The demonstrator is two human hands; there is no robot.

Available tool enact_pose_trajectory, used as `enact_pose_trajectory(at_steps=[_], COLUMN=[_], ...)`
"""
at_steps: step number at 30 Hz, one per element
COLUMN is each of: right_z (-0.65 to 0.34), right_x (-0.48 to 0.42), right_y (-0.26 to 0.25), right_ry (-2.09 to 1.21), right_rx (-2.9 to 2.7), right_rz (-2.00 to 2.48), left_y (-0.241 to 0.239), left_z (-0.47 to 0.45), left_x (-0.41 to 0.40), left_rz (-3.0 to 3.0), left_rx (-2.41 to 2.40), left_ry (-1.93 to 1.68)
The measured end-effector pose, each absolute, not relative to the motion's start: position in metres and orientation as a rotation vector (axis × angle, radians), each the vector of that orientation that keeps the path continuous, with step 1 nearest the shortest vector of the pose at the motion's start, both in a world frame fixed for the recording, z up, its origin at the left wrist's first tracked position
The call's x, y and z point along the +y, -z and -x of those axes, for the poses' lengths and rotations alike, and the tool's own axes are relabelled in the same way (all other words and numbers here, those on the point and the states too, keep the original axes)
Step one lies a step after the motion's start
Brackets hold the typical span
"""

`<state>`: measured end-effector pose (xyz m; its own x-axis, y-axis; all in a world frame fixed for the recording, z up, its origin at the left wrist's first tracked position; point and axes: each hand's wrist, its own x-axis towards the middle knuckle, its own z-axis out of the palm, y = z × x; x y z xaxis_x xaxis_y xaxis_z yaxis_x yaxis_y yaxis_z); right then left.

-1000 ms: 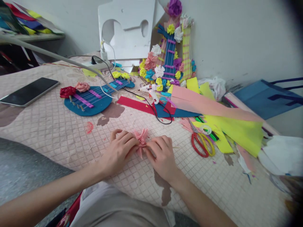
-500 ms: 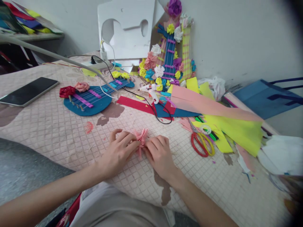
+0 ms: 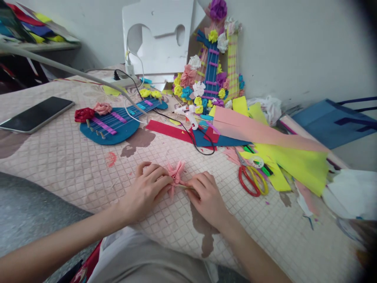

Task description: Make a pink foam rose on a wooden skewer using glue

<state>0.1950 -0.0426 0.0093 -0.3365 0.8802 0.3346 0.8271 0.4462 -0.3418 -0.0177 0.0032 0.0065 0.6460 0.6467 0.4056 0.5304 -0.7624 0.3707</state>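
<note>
Both my hands rest on the quilted pink table cover near its front edge. My left hand is closed, its fingertips pinching a small pink folded paper flower. My right hand is closed too, pinching a thin strand that runs out of the flower's right side. The flower's petals stick up between the two hands.
Red and yellow scissors lie to the right, beside yellow and pink paper sheets. A white glue gun with a black cord lies behind. A blue paper guitar, a phone and a flower-covered guitar lie further off.
My right hand has slid a little to the right, away from the flower, drawing out a thin strand. The left hand and flower have barely moved.
</note>
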Motion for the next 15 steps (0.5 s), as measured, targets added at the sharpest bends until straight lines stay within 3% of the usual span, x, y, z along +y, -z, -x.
enact_pose_trajectory(at_steps=[15], right_z=[-0.217], right_x=[-0.051], right_y=[-0.014], right_ry=[-0.206], right_rx=[-2.278], right_rz=[1.415], left_y=[-0.009], left_z=[0.017], left_x=[0.003], left_rz=[-2.688], left_rx=[0.916], left_ry=[-0.804])
